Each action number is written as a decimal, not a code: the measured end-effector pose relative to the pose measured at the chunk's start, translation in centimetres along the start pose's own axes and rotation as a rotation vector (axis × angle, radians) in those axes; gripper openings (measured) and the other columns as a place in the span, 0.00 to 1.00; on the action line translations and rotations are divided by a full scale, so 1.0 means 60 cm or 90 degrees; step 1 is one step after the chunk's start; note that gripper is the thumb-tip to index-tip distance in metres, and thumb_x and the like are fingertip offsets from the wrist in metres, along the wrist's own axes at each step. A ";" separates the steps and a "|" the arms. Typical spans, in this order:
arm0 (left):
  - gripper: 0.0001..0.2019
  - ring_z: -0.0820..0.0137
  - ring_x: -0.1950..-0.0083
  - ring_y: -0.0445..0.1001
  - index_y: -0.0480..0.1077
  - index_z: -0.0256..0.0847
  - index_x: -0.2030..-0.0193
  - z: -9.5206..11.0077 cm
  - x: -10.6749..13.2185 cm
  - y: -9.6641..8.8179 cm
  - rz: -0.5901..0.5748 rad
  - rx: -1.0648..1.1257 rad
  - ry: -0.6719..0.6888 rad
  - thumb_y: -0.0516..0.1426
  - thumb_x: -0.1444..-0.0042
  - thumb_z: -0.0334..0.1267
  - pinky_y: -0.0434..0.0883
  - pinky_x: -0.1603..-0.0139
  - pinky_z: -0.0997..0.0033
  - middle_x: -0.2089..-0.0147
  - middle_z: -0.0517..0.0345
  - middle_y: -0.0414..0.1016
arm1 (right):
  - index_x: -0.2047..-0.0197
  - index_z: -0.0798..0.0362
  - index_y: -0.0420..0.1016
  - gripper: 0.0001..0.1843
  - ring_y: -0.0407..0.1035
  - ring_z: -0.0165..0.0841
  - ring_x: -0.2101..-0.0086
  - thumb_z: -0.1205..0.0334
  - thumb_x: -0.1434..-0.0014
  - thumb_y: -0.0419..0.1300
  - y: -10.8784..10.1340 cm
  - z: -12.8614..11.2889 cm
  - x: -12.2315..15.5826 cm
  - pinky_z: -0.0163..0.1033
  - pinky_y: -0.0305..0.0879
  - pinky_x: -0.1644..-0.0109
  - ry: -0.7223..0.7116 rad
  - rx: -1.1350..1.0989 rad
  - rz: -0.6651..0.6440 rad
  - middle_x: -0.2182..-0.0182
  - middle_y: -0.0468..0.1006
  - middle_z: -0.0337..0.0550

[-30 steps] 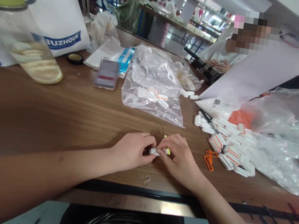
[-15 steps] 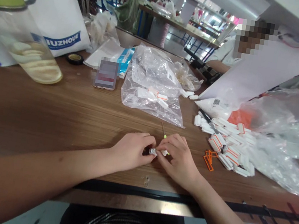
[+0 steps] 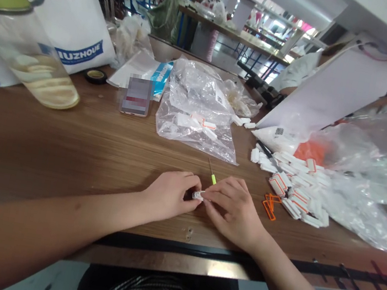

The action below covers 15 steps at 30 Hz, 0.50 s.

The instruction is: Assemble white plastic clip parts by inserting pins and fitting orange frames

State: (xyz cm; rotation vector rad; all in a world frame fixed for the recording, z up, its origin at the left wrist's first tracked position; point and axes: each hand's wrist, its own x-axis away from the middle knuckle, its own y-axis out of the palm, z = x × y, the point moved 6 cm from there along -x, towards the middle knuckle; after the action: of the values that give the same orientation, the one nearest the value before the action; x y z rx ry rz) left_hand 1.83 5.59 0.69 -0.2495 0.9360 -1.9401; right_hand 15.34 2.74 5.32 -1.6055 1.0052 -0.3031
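My left hand (image 3: pixel 174 193) rests low over the table with thumb and fingers closed on a small white plastic piece (image 3: pixel 197 195). From the other side, the fingertips of my right hand (image 3: pixel 233 208) pinch the same piece at its right end. My fingers cover most of it, so its full shape is hidden. Just beyond my right fingers lies a thin-shafted tool with a yellow-green handle (image 3: pixel 213 179), its lower end hidden by the hand. To the right are several orange rectangular frames (image 3: pixel 270 206) and a pile of white plastic pieces (image 3: pixel 295 191), some with orange edges.
A clear plastic bag (image 3: pixel 200 101) with a few white pieces on it lies ahead. Left of it are a phone (image 3: pixel 136 98), a tape roll (image 3: pixel 95 75) and a green-lidded jug (image 3: pixel 43 65). Plastic bags (image 3: pixel 367 194) spread at right, below a white panel (image 3: pixel 339 90).
My right hand has shifted slightly, and its fingers now sit against the white piece's end. More of the yellow-green handle shows. A person behind the panel has moved mostly out of sight.
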 end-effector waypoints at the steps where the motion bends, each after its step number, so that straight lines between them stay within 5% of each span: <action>1: 0.05 0.71 0.68 0.68 0.70 0.43 0.63 -0.001 0.000 0.001 -0.003 0.002 0.001 0.61 0.45 0.39 0.63 0.67 0.70 0.68 0.63 0.70 | 0.62 0.48 0.79 0.08 0.68 0.37 0.61 0.67 0.39 0.59 0.002 -0.003 0.001 0.48 0.59 0.52 -0.007 0.010 -0.003 0.64 0.80 0.40; 15: 0.05 0.71 0.69 0.65 0.68 0.42 0.64 0.001 0.001 0.000 -0.016 -0.009 0.002 0.59 0.49 0.34 0.60 0.68 0.71 0.69 0.63 0.67 | 0.68 0.53 0.76 0.07 0.65 0.36 0.64 0.67 0.41 0.57 0.017 -0.021 -0.003 0.45 0.59 0.56 -0.023 0.077 -0.004 0.66 0.76 0.44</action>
State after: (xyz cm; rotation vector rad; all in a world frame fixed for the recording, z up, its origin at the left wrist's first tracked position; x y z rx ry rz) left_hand 1.85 5.51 0.70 -0.2678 0.9519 -1.9576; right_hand 13.95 2.05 4.84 -1.5003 0.9375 -0.3323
